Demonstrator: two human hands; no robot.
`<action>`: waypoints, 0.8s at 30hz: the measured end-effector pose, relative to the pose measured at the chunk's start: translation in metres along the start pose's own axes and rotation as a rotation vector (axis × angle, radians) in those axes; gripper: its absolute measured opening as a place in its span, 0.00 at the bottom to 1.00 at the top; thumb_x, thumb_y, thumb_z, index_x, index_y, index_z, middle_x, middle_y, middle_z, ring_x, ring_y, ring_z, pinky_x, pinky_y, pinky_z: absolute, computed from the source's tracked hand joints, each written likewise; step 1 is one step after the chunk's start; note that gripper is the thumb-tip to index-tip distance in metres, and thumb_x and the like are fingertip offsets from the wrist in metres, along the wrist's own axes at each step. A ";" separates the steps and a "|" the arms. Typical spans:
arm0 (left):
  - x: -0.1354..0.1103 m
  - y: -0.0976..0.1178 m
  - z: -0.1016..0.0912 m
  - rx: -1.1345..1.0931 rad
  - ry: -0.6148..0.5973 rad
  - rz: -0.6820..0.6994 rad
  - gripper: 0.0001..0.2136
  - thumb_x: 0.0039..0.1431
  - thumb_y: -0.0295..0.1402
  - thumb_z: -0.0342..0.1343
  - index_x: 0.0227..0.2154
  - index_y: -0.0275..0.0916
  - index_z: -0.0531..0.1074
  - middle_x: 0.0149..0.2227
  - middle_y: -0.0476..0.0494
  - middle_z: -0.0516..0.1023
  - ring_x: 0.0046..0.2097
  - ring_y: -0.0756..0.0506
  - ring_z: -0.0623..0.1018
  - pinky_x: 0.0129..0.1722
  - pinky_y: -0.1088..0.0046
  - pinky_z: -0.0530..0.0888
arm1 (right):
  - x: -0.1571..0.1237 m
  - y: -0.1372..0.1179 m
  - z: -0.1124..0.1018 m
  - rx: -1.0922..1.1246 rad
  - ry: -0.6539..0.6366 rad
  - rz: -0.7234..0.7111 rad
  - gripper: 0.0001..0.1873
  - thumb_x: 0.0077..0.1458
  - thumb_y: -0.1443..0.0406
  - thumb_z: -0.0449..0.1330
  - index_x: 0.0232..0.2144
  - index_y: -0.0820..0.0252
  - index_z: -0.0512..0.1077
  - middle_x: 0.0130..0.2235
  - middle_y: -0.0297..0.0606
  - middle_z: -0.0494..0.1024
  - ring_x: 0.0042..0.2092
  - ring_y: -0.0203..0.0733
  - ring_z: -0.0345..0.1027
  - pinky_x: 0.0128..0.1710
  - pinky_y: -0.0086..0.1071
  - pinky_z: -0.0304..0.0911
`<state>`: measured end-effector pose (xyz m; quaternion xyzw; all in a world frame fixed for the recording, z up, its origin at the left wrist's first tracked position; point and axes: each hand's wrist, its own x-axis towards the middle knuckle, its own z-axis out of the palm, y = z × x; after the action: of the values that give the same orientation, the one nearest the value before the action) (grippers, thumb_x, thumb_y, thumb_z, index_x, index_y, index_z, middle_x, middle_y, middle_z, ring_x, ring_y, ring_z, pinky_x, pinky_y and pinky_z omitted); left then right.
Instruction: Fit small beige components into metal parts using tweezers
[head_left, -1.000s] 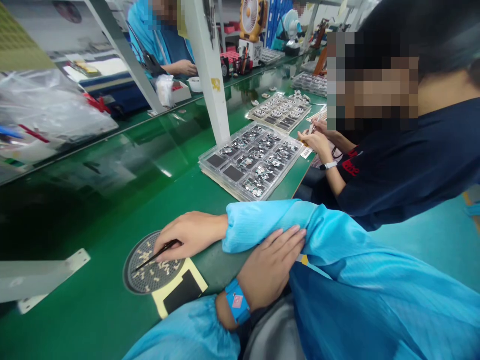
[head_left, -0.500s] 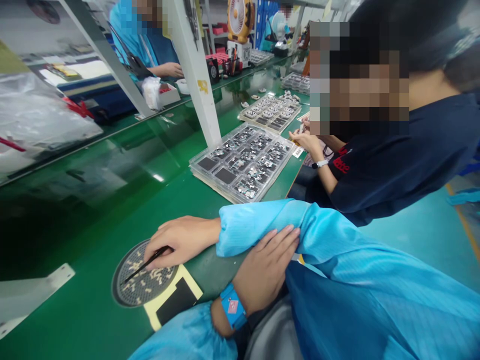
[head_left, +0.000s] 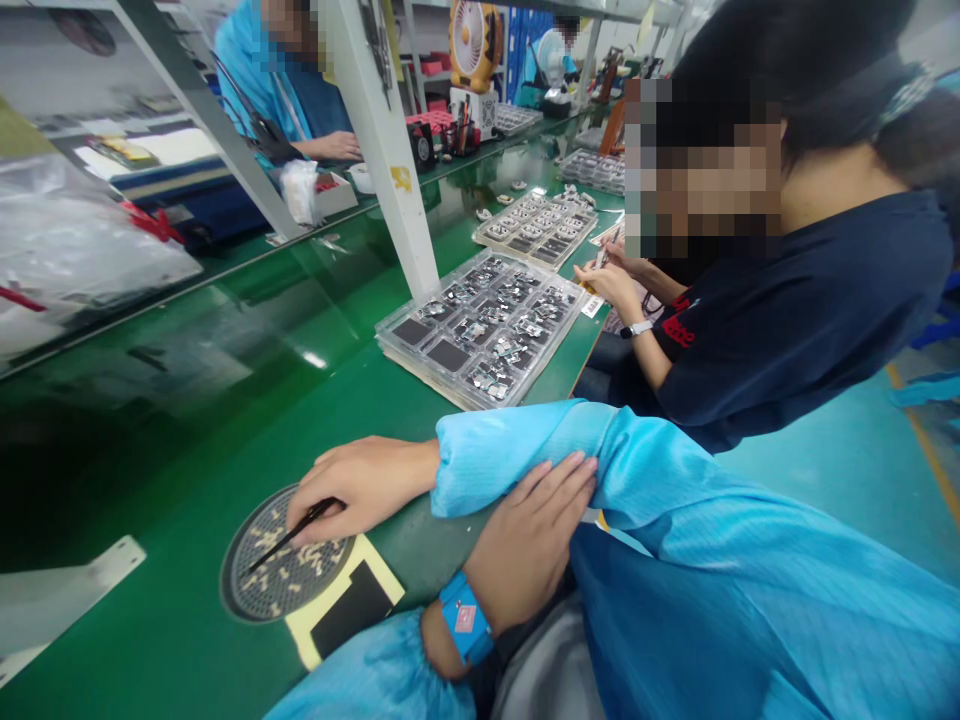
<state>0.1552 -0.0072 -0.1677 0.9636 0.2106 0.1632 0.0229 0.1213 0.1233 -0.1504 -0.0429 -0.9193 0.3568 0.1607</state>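
My right hand (head_left: pixel 364 487) is closed round dark tweezers (head_left: pixel 296 533), whose tips point down onto a round dark mesh dish (head_left: pixel 234 592). Small pale parts (head_left: pixel 311 555) lie scattered over that dish; whether the tips pinch one is too small to tell. My left hand (head_left: pixel 525 525) lies flat with fingers stretched on the blue right sleeve (head_left: pixel 517 450). A blue strap (head_left: pixel 466 617) circles my left wrist. Close to the dish's near right edge lies a black piece on a yellow sheet (head_left: pixel 356 610).
Beyond my right arm stands a clear compartment tray (head_left: pixel 450 355) of small metal parts, with a similar tray (head_left: pixel 536 228) behind it. At right a co-worker's hands (head_left: pixel 611 280) hold a small item. A white post (head_left: pixel 409 210) rises behind the trays, and a white bracket (head_left: pixel 67 600) is at left.
The camera view has shifted slightly. Both hands keep nearly the same pose, with the tweezers' tips still at the dish.
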 end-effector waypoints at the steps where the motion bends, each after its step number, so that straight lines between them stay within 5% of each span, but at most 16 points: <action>1: 0.000 0.000 0.000 0.002 0.002 0.001 0.29 0.73 0.32 0.44 0.73 0.29 0.56 0.78 0.43 0.48 0.79 0.43 0.49 0.75 0.60 0.54 | 0.000 0.000 0.000 -0.003 0.003 0.001 0.16 0.71 0.61 0.56 0.50 0.66 0.79 0.49 0.43 0.83 0.50 0.40 0.72 0.49 0.28 0.62; 17: 0.001 0.000 0.000 -0.010 0.032 -0.009 0.30 0.70 0.28 0.46 0.73 0.31 0.56 0.78 0.45 0.51 0.78 0.44 0.50 0.76 0.63 0.49 | 0.002 0.004 0.001 0.017 -0.015 -0.034 0.16 0.72 0.60 0.55 0.49 0.66 0.77 0.51 0.45 0.83 0.52 0.40 0.73 0.51 0.28 0.62; 24: 0.001 -0.002 -0.003 -0.111 0.006 -0.003 0.28 0.69 0.30 0.51 0.71 0.39 0.61 0.78 0.44 0.51 0.78 0.42 0.51 0.74 0.58 0.58 | 0.002 0.002 -0.001 0.042 0.017 -0.021 0.12 0.71 0.61 0.57 0.46 0.63 0.77 0.49 0.43 0.83 0.51 0.38 0.73 0.52 0.26 0.63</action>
<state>0.1545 -0.0049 -0.1651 0.9600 0.2028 0.1773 0.0758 0.1202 0.1262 -0.1505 -0.0326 -0.9105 0.3741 0.1731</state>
